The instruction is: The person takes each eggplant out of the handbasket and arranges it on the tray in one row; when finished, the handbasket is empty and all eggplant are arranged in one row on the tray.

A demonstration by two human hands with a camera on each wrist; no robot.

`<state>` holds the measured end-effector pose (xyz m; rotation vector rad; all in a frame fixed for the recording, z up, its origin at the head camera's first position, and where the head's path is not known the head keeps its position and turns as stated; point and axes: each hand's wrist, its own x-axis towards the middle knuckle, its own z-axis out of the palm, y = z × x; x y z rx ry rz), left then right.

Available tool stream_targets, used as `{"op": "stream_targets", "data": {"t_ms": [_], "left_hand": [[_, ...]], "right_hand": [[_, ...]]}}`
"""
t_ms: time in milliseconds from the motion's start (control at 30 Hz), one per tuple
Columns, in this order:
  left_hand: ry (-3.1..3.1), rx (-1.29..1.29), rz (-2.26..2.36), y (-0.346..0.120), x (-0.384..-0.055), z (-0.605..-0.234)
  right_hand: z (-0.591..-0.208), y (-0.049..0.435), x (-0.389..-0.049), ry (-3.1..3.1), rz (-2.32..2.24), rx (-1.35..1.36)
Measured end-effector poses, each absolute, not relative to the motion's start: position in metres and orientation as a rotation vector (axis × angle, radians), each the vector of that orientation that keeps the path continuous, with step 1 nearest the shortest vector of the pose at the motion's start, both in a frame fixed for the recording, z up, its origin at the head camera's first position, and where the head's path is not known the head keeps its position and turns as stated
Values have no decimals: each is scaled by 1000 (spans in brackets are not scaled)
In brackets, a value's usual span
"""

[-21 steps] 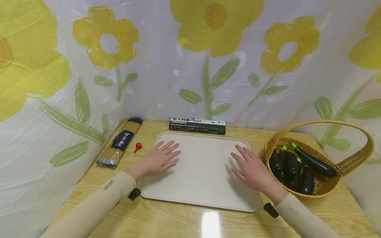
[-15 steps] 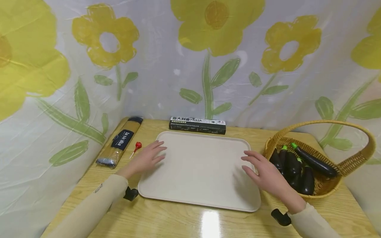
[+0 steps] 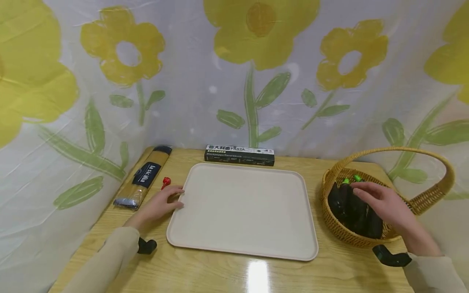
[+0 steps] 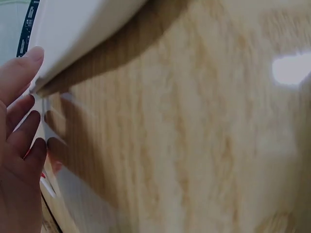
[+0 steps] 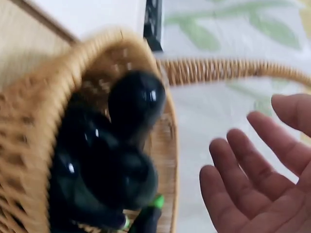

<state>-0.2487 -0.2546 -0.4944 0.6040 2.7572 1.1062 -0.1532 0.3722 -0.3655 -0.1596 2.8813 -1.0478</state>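
Observation:
My left hand [image 3: 160,206] is at the left rim of a cream rectangular tray [image 3: 242,211], fingers relaxed. In the left wrist view its thumb lies beside the tray's edge and the other fingers bend loosely over the wood. Over on the right, my right hand [image 3: 389,204] hovers above a wicker basket [image 3: 338,232] with nothing in its grasp. Several dark, glossy eggplants [image 5: 121,177] with green stem ends lie inside, partly hidden by that hand in the head view. The right wrist view shows its fingers spread and slightly bent.
A red lollipop [image 3: 166,181] lies just beyond the left hand, its stick hidden. Farther left is a bag of spaghetti [image 3: 144,177]. Behind the tray stands a black pasta box [image 3: 239,156]. The basket's tall handle [image 3: 395,150] arches over it. A flowered curtain hangs behind.
Both hands have moved apart from above the tray. The left went left to the tray's rim, covering the lollipop's stick; the right went right, over the basket.

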Motion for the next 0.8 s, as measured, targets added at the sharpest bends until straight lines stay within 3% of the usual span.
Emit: {"op": "stream_targets", "data": {"t_ms": [400, 800], "left_hand": [[2789, 638, 1094, -258, -248, -501], [2765, 597, 1125, -258, -248, -501]], "right_hand": [[-371, 418, -178, 2890, -1080, 69], [-385, 466, -202, 2855, -954, -41]]}}
